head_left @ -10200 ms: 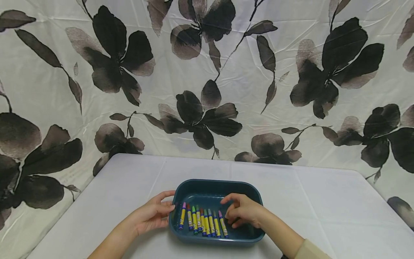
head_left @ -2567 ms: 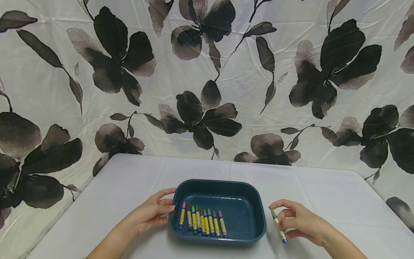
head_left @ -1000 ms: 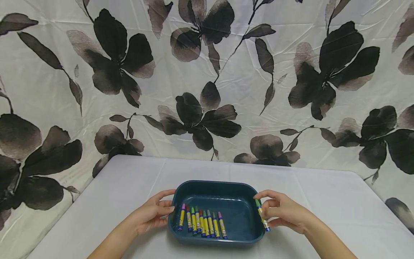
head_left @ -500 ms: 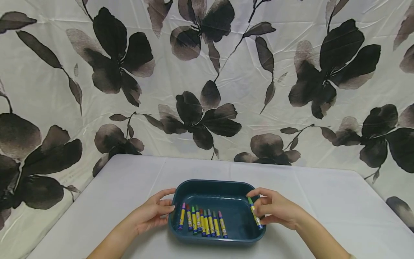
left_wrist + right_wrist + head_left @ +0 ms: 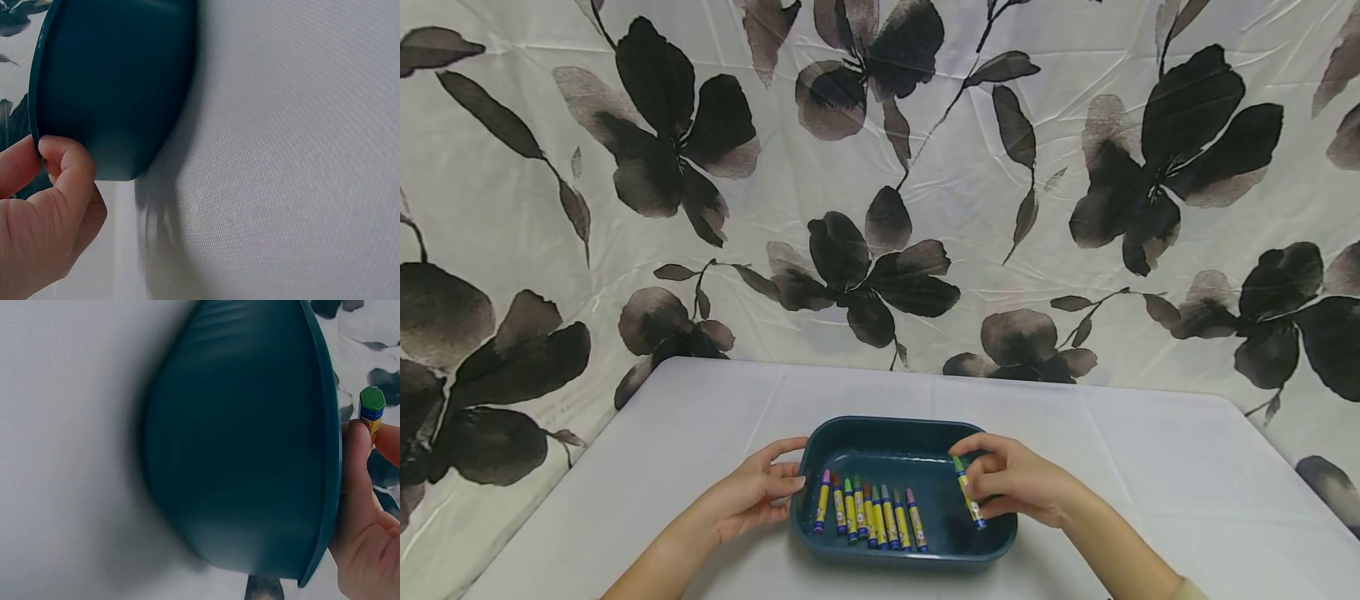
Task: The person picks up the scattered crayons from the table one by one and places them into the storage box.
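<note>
A dark teal tray [image 5: 901, 560] with raised walls sits near the front of the table in the head view. My left hand [image 5: 752, 493] pinches its left rim between thumb and fingers, as the left wrist view also shows. Over the right part of the tray, my right hand [image 5: 1026, 479] holds a green crayon [image 5: 967, 493] with a yellow and blue wrapper, tilted. The right wrist view shows the crayon's green end [image 5: 373, 399] beyond the tray wall. Several crayons [image 5: 860, 510] in pink, red, green and other tips lie side by side in the tray's left half.
A white cloth covers the table [image 5: 1150, 483], which spreads out on both sides of the tray. Behind it hangs a white curtain [image 5: 1000, 208] with dark flowers.
My right hand has carried the green crayon leftward, from beside the tray, across its right rim and over its inside. The left hand and the lying crayons have stayed put.
</note>
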`<state>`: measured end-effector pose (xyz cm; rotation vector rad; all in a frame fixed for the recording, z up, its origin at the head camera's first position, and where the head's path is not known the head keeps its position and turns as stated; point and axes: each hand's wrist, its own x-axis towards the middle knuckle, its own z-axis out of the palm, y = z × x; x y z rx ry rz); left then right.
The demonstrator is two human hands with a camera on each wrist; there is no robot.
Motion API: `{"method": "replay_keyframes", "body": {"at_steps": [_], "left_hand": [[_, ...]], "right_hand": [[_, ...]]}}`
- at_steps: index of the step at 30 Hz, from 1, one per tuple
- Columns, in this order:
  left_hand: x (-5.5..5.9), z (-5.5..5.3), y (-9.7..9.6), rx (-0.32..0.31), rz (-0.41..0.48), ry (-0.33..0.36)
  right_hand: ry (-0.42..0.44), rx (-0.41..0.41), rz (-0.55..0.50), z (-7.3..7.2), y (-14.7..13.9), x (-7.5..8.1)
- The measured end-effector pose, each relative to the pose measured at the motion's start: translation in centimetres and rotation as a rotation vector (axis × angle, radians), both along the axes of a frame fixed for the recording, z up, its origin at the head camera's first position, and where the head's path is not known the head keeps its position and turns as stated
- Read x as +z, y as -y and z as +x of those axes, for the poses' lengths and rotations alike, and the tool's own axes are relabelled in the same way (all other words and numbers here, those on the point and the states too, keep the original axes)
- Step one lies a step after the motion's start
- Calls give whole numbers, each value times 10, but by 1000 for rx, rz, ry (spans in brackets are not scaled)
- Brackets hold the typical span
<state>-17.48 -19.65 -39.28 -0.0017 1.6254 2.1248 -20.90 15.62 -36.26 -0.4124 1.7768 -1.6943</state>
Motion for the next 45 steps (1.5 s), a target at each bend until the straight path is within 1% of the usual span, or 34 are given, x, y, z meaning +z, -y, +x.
{"method": "replay_keyframes", "body": {"at_steps": [6,14,20,28,38,45], "left_hand": [[-1,1,0,-5,-2,-9],[-1,3,0,-12,7,-10],[-1,3,0,-9,8,-7],[0,3,1,-11,8,-5],[-1,2,0,-21,13,-6],[0,1,-2,-15,15,2]], "right_hand": [[20,15,-10,2,11,-2],[31,30,-5,1,22,-10],[27,4,56,0,29,-16],[12,-9,144,1,41,-22],[-47,-34,249,1,47,-29],[-127,-54,286,-1,47,-32]]}}
